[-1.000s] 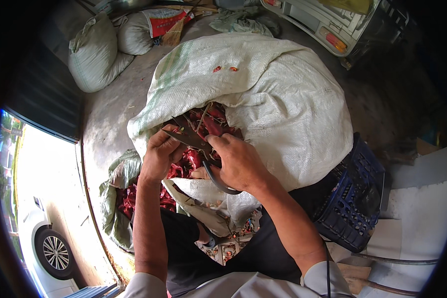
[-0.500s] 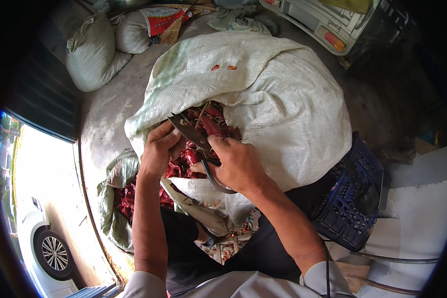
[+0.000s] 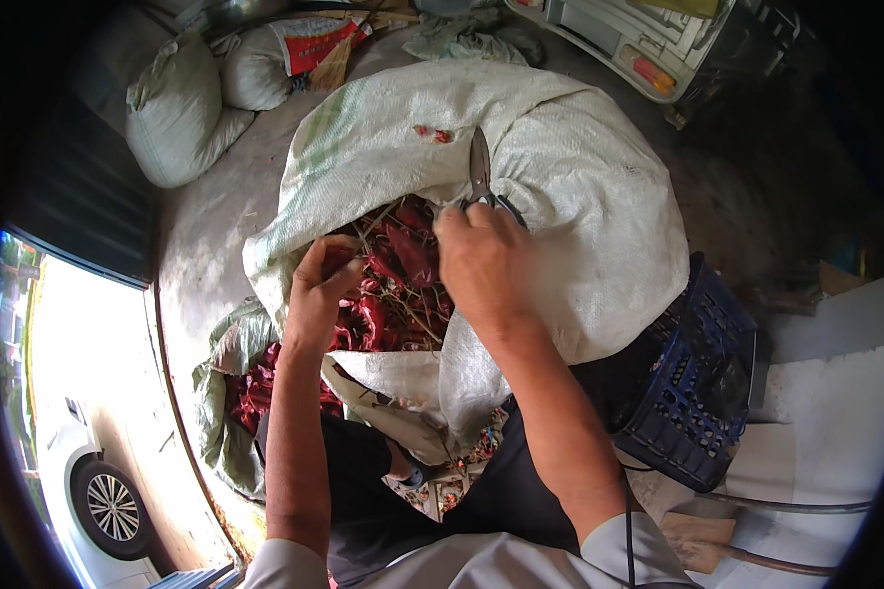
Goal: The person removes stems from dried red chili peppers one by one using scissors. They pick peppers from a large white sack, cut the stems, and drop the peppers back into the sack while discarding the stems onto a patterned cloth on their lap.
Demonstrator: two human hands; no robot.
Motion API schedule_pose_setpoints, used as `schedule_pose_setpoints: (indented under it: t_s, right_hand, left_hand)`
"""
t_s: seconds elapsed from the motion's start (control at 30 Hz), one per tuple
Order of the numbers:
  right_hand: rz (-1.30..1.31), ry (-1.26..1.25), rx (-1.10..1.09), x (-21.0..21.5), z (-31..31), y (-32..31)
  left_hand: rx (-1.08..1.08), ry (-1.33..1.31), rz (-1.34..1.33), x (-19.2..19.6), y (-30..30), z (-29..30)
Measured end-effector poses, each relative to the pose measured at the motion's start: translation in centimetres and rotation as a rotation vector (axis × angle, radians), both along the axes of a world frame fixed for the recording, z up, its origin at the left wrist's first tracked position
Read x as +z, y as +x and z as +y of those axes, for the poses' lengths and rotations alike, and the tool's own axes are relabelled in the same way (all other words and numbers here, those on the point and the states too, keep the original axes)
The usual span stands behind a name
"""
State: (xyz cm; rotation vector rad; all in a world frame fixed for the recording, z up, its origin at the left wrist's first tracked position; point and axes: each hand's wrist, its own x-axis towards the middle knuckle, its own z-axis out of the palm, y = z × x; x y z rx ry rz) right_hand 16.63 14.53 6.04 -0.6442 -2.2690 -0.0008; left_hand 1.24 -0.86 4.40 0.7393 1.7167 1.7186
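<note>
A large white woven sack [image 3: 589, 196] lies in front of me, its mouth open on a heap of dried red chili peppers [image 3: 410, 257] with pale stems. My right hand [image 3: 486, 260] is closed round a pair of scissors [image 3: 479, 162] above the right edge of the opening. The dark blades point away from me over the sack, and my fingers hide most of the handles. At the left edge of the opening, my left hand [image 3: 316, 285] pinches a dried red chili pepper [image 3: 337, 257], partly covered by the fingers.
Another sack [image 3: 228, 348] of red chilies stands to the left of my knee. A blue plastic crate [image 3: 692, 393] is at my right. Full sacks [image 3: 177, 113] and a broom [image 3: 331, 67] lie beyond. Small red bits [image 3: 443, 136] rest on the white sack.
My right hand has moved up and right with the scissors, away from my left hand. The blades now point away instead of toward the left. My left hand has stayed nearly in place.
</note>
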Motion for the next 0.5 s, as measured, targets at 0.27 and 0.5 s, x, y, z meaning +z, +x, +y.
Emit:
schedule_pose_setpoints:
  t_s: [0.27, 0.5]
  right_hand:
    - [-0.024, -0.348, 0.269, -3.1, -1.8, -3.1]
    - [0.227, -0.083, 0.481, -1.0, -4.0, 0.1]
  left_hand:
    - [0.024, -0.039, -0.095, 0.3, -0.3, -0.2]
    - [-0.171, -0.107, -0.412, 1.2, 1.0, -0.8]
